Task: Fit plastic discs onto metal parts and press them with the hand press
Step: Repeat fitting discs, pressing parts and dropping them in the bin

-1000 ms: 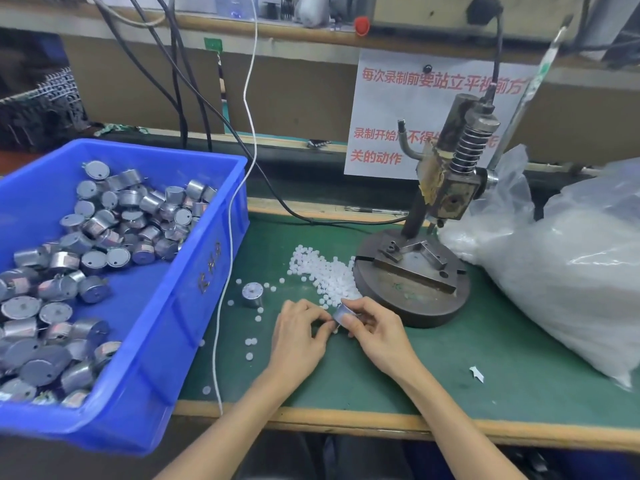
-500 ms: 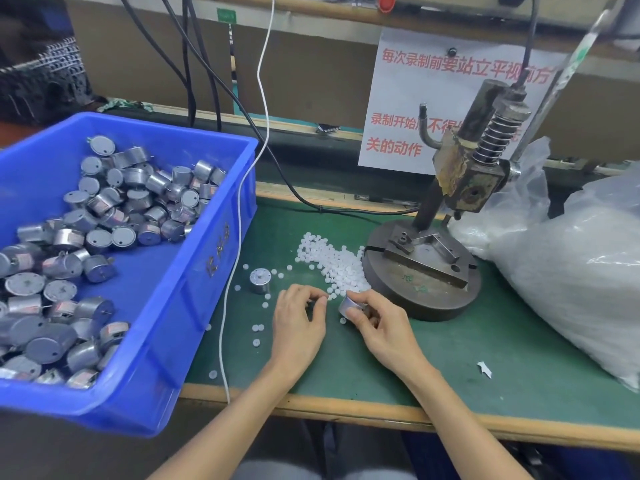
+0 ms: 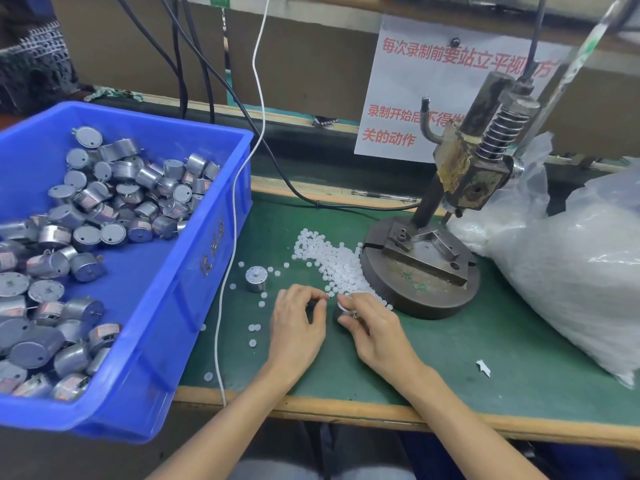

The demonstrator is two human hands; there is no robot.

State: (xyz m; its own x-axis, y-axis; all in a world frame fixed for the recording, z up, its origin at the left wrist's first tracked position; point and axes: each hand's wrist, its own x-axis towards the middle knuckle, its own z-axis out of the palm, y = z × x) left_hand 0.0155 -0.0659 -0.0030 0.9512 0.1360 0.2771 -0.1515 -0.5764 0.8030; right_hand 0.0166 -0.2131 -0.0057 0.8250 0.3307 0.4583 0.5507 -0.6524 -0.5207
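- Here, the right hand (image 3: 374, 332) grips a small metal part (image 3: 342, 306) between thumb and fingertips, low over the green mat (image 3: 485, 341), near the front of the press base.
- The left hand (image 3: 298, 323) is just beside it, fingers curled, thumb and forefinger tips close together. Cannot tell if they pinch a disc.
- A pile of white plastic discs (image 3: 332, 265) lies on the mat, touching the hand press (image 3: 450, 188) base on the bin side. Strays are scattered toward the bin.
- A lone metal part (image 3: 255, 278) stands upright on the mat between bin and pile.
- The blue bin (image 3: 156, 306) at the left overhangs the table edge and holds a heap of metal parts (image 3: 104, 202).
- A clear plastic bag (image 3: 571, 271) of whitish contents sits right of the press.
- A white cable (image 3: 235, 202) runs down the mat along the bin wall.
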